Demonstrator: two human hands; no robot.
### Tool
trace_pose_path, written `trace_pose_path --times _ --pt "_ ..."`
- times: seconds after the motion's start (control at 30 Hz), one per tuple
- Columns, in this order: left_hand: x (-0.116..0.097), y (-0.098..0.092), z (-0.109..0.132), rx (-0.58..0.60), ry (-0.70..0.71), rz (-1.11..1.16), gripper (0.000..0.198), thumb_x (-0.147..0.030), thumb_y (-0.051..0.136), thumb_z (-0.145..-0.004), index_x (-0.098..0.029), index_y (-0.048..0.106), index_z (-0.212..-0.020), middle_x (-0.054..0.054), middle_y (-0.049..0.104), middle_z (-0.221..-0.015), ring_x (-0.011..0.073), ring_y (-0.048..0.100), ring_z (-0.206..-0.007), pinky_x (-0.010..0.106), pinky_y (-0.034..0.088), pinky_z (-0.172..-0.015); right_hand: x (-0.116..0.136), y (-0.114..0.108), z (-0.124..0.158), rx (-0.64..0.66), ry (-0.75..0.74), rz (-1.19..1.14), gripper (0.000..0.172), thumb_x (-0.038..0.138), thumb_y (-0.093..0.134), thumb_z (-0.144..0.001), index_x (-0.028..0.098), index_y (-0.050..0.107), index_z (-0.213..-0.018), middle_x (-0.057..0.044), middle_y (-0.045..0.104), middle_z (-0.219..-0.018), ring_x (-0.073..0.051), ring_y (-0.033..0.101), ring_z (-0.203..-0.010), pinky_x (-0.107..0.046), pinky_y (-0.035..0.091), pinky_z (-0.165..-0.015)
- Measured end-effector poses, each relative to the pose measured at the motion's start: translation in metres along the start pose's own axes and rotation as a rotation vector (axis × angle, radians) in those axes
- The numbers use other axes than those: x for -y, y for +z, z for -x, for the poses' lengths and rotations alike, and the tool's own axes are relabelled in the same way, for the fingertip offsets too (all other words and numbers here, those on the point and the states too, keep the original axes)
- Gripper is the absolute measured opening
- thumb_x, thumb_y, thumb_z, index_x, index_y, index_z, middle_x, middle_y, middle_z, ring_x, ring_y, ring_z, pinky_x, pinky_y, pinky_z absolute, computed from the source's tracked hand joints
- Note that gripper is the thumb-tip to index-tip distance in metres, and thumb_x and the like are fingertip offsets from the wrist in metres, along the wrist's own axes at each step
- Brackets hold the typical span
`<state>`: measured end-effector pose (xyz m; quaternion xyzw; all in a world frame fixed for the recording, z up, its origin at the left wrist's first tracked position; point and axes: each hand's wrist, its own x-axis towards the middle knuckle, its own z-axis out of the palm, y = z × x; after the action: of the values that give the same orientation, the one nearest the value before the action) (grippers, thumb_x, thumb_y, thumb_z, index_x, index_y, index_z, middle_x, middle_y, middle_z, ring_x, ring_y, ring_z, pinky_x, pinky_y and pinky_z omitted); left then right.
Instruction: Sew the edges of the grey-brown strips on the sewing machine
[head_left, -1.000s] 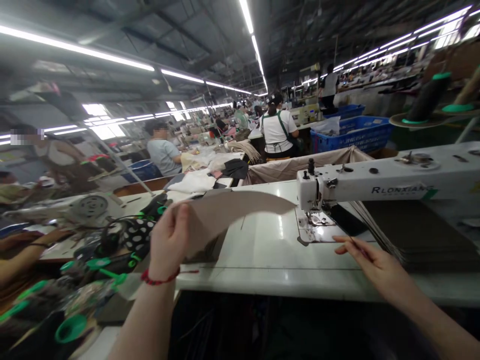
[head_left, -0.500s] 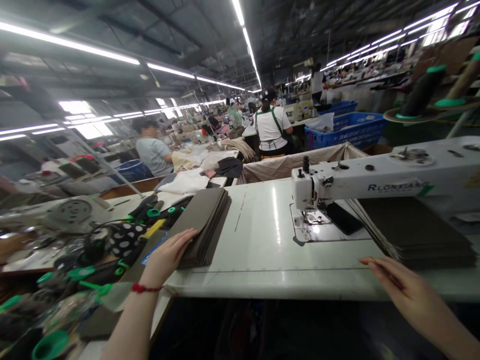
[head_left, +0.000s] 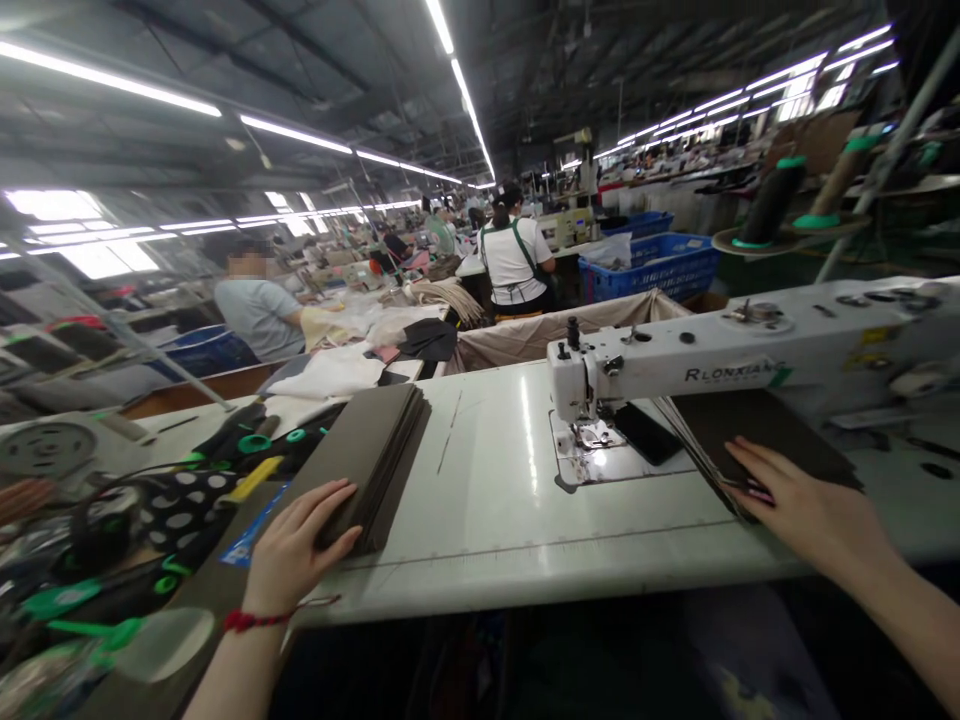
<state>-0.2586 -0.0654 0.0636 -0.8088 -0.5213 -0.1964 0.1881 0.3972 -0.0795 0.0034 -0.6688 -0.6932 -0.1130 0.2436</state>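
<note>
My left hand [head_left: 304,545] rests on the near end of a stack of dark grey-brown flat panels [head_left: 375,430], its fingers spread over the top and the thumb at the near right edge. A red bracelet circles that wrist. Over the near left corner of a second stack of similar panels [head_left: 780,425] lies my right hand [head_left: 795,505]. A small dark and pinkish item shows between its curled fingers; its kind is too hidden to tell. Left of this stack, a black phone [head_left: 649,435] lies beside the needle plate of the white sewing machine [head_left: 675,350].
The pale sewing table [head_left: 480,510] has a ruler strip along its front edge. Thread spools, a polka-dot cloth [head_left: 187,508] and a yellow item [head_left: 253,480] crowd the left. Two co-workers sit beyond the table, near blue crates [head_left: 652,270]. Thread cones [head_left: 772,205] stand at the right.
My right hand has moved from the table's front onto the right stack. The right stack now sits farther left and more turned. My left hand stays at its stack, thumb now visible. The view has shifted right.
</note>
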Motion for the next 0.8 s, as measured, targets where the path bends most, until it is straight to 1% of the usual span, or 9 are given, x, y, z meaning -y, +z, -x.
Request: trace_pose_path --times 0.13,0.27,0.37,0.43,0.53,0.6,0.67,0.73,0.8 --pt "-0.012 0.0 -0.001 -0.143 0.006 -0.065 0.056 -0.034 0.065 -0.082 -0.028 0.047 -0.135 0.009 0.05 -0.137 0.034 0.05 -0.123 0.053 0.036 -0.108 -0.001 -0.02 0.005 0.052 -0.086 0.146 0.048 0.031 0.046 -0.088 0.024 0.054 -0.134 -0.005 0.059 -0.132 -0.024 0.068 -0.077 -0.036 0.05 -0.056" --pt "-0.071 0.007 -0.013 -0.332 -0.032 0.087 0.06 -0.028 0.062 -0.084 -0.031 0.042 -0.14 0.009 0.05 -0.137 0.0349 0.049 -0.123 0.056 0.036 -0.107 0.042 -0.065 0.019 0.058 -0.26 -0.051 0.045 0.018 0.046 -0.082 0.023 0.062 -0.123 -0.007 0.069 -0.114 -0.025 0.066 -0.092 -0.039 0.049 -0.078" --pt "-0.149 0.023 -0.035 -0.139 0.064 0.352 0.058 -0.02 0.055 -0.087 -0.033 0.039 -0.141 0.006 0.047 -0.14 0.0302 0.047 -0.127 0.05 0.039 -0.108 0.107 -0.075 0.038 0.135 -0.539 -0.222 0.034 0.024 0.046 -0.088 0.023 0.063 -0.118 -0.009 0.072 -0.091 -0.02 0.064 -0.073 -0.033 0.045 -0.061" --pt "-0.203 0.037 -0.054 0.073 0.172 0.491 0.056 -0.02 0.047 -0.093 -0.03 0.033 -0.145 0.006 0.042 -0.146 0.0263 0.039 -0.135 0.045 0.038 -0.11 0.151 -0.061 0.051 0.116 -0.707 -0.3 0.023 0.028 0.046 -0.093 0.02 0.067 -0.097 -0.003 0.066 -0.064 -0.015 0.055 -0.051 -0.031 0.033 -0.045" --pt "-0.262 0.059 -0.074 0.362 0.37 0.532 0.059 -0.032 0.047 -0.096 -0.027 0.024 -0.15 0.005 0.032 -0.153 0.0247 0.027 -0.142 0.045 0.03 -0.115 0.195 -0.025 0.068 0.189 -0.8 -0.438 0.029 0.041 0.05 -0.093 0.022 0.062 -0.074 0.003 0.058 -0.052 -0.013 0.049 -0.043 -0.032 0.021 -0.04" --pt "-0.277 0.07 -0.076 0.453 0.402 0.517 0.062 -0.04 0.049 -0.095 -0.027 0.022 -0.15 0.005 0.028 -0.155 0.0251 0.025 -0.142 0.048 0.028 -0.115 0.205 -0.01 0.071 0.324 -0.852 -0.555 0.019 0.038 0.055 -0.091 0.025 0.066 -0.083 0.007 0.062 -0.058 -0.011 0.05 -0.044 -0.028 0.021 -0.039" --pt "-0.273 0.077 -0.071 0.49 0.361 0.495 0.06 -0.04 0.046 -0.097 -0.029 0.021 -0.15 0.003 0.027 -0.155 0.0241 0.025 -0.142 0.05 0.028 -0.115 0.201 -0.006 0.063 0.486 -0.867 -0.692 0.012 0.034 0.057 -0.091 0.029 0.067 -0.093 0.009 0.068 -0.07 -0.009 0.056 -0.052 -0.023 0.029 -0.042" --pt "-0.259 0.08 -0.062 0.505 0.312 0.478 0.056 -0.035 0.041 -0.099 -0.03 0.02 -0.151 0.002 0.027 -0.155 0.0215 0.026 -0.142 0.047 0.028 -0.116 0.191 -0.008 0.042 0.607 -0.767 -0.808 0.015 0.034 0.056 -0.092 0.029 0.066 -0.102 0.008 0.072 -0.086 -0.009 0.064 -0.069 -0.017 0.041 -0.056" --pt "-0.245 0.079 -0.054 0.499 0.276 0.462 0.055 -0.031 0.039 -0.1 -0.03 0.019 -0.151 0.001 0.027 -0.155 0.0198 0.026 -0.142 0.045 0.028 -0.116 0.18 -0.003 0.013 0.588 -0.536 -0.798 0.023 0.033 0.054 -0.092 0.029 0.063 -0.113 0.004 0.071 -0.105 -0.012 0.066 -0.088 -0.019 0.047 -0.076"
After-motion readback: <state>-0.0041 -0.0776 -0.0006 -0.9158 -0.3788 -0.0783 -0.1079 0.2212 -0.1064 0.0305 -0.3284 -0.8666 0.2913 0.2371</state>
